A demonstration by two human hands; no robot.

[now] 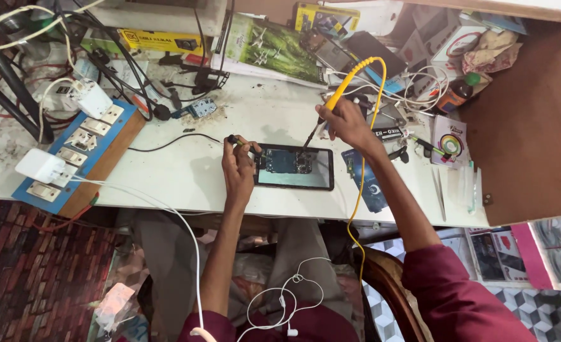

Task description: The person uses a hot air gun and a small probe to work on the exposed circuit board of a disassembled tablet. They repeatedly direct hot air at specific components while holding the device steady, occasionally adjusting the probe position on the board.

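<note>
Opened phone [293,166] lies flat on the white surface [185,183], back cover off, circuit board exposed in its upper half. Long axis runs left-right across the person's front.

Right hand [347,123] is closed around a yellow-handled soldering iron [337,101], pen-style. Iron slants down and left from the hand; tip sits at the phone's upper edge, on or just over the board, contact too small to tell. Yellow cord [372,114] loops from the handle's rear, down past the phone's right side and off the surface edge.

Left hand [239,166] is at the phone's left short end, fingers pinched on a thin dark tool [235,140] that looks like tweezers, and touching the phone's left edge.

Both hands flank the phone: left touching it, right above and to its right, reaching the board only through the iron. Work point is the board's top edge, nearer the iron tip than the left hand.

Switch and socket board [71,152] with white chargers sits well left of the phone; blue packet [366,180] just right of it.
</note>
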